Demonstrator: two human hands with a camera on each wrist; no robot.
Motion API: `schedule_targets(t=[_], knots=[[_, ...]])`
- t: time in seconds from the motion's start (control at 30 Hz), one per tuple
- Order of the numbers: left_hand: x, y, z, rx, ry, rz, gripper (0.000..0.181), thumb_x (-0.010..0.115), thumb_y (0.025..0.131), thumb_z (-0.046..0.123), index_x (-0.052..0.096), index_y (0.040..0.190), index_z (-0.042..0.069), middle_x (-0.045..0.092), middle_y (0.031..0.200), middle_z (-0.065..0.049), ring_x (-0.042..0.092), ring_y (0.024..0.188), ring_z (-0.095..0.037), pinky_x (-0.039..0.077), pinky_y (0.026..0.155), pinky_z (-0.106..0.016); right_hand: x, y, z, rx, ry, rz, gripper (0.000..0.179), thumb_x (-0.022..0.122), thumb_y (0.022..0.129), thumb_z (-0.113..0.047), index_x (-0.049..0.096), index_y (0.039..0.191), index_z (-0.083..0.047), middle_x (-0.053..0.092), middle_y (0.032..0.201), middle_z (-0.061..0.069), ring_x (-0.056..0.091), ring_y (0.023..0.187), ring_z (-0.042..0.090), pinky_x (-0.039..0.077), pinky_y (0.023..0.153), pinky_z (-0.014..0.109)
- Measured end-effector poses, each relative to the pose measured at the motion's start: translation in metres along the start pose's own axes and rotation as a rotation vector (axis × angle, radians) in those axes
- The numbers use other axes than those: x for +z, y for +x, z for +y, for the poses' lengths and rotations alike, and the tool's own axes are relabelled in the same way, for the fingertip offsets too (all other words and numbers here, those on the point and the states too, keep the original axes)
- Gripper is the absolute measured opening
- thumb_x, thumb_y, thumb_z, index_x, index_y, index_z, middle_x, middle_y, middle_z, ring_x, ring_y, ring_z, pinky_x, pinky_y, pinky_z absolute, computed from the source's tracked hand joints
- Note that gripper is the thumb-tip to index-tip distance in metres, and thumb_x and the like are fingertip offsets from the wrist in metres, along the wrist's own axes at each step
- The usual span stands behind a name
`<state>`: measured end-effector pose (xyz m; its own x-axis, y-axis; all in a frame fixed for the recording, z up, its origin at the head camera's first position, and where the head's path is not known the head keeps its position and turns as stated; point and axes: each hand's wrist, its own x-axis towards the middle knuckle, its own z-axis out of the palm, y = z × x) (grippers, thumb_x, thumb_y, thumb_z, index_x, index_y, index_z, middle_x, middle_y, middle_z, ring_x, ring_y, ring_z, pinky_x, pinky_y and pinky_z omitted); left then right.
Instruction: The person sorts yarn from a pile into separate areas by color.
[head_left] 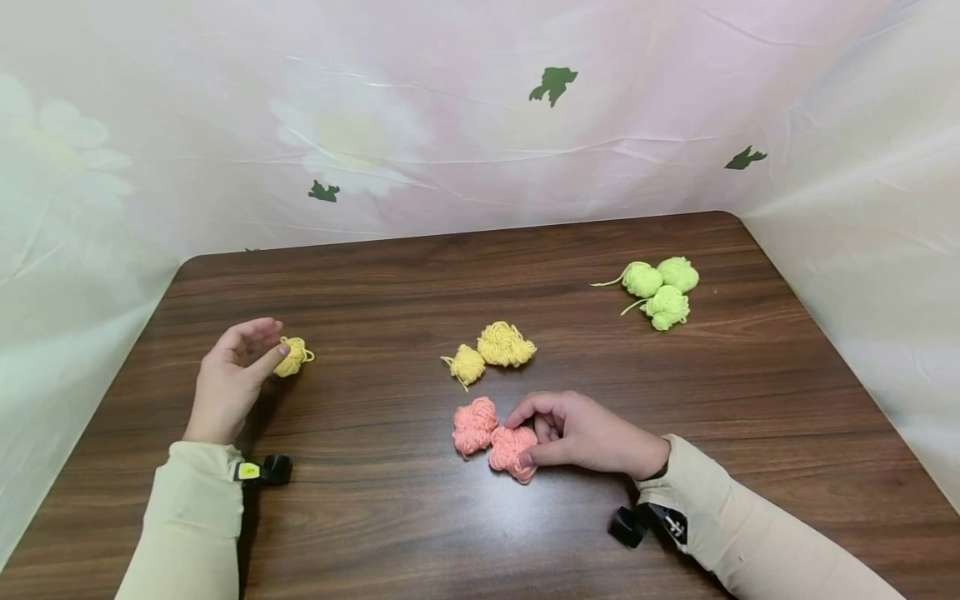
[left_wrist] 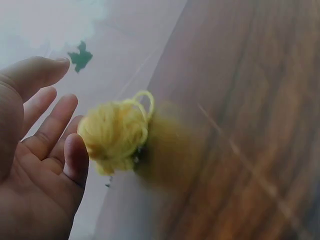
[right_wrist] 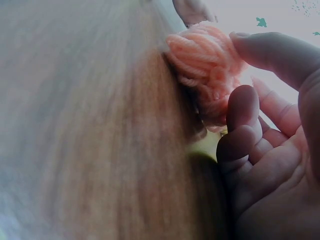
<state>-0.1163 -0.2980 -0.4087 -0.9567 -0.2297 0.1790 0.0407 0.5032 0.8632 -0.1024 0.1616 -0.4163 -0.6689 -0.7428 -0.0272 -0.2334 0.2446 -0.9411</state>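
At the left of the head view, my left hand is beside a small yellow yarn ball, fingers loosely bent and thumb overlapping its edge. The left wrist view has the thumb apart from this yellow ball, and the fingertips close at its side. My right hand pinches a pink yarn ball between thumb and fingers, close over the table. Right against it on the left is another pink yarn ball. In the right wrist view the thumb tip lies on the pink ball.
Two yellow yarn balls lie together just behind the pink ones. Three green yarn balls are clustered at the back right, with loose yarn tails. The brown wooden table meets a floral cloth backdrop behind.
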Motion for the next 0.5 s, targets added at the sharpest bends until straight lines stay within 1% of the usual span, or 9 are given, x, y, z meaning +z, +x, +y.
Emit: schedule_targets(t=[0.07,0.13,0.27,0.37,0.5], knots=[[0.001,0.000,0.005,0.009,0.000,0.007,0.042,0.071,0.095,0.015,0.058,0.134,0.008,0.063,0.130,-0.004,0.057,0.112,-0.007,0.044,0.085,-0.010,0.000,0.000,0.000,0.000,0.000,0.000,0.032,0.080,0.083,-0.010,0.069,0.113,-0.013,0.056,0.070,-0.006,0.050,0.060,0.003,0.044,0.052,0.020],[0.002,-0.001,0.010,0.017,0.003,0.010,0.042,0.071,0.095,0.015,0.059,0.134,0.008,0.064,0.129,-0.002,0.057,0.113,-0.009,0.044,0.086,-0.010,0.000,0.000,0.000,0.001,-0.001,0.001,0.032,0.080,0.083,-0.010,0.069,0.113,-0.013,0.056,0.070,-0.006,0.050,0.060,0.003,0.044,0.052,0.020],[0.004,-0.003,0.022,0.034,0.010,0.011,0.042,0.072,0.094,0.015,0.059,0.134,0.007,0.064,0.128,0.001,0.057,0.114,-0.008,0.044,0.088,-0.011,0.000,0.000,0.000,0.000,-0.003,0.000,0.032,0.080,0.083,-0.009,0.069,0.113,-0.014,0.057,0.070,-0.006,0.050,0.060,0.003,0.044,0.052,0.020],[0.007,-0.005,0.031,0.058,0.001,0.000,0.041,0.072,0.094,0.015,0.059,0.132,0.006,0.064,0.127,0.002,0.057,0.113,-0.007,0.044,0.088,-0.011,0.000,0.000,0.000,-0.001,-0.004,-0.002,0.032,0.080,0.083,-0.010,0.069,0.113,-0.013,0.056,0.070,-0.006,0.050,0.060,0.003,0.044,0.052,0.020],[0.012,-0.008,0.041,0.098,-0.014,-0.028,0.039,0.072,0.094,0.012,0.060,0.131,0.005,0.065,0.125,0.002,0.059,0.111,-0.010,0.046,0.083,-0.012,0.000,0.000,0.000,0.000,-0.003,-0.003,0.032,0.080,0.083,-0.010,0.069,0.113,-0.013,0.057,0.070,-0.005,0.050,0.061,0.003,0.044,0.052,0.021]])
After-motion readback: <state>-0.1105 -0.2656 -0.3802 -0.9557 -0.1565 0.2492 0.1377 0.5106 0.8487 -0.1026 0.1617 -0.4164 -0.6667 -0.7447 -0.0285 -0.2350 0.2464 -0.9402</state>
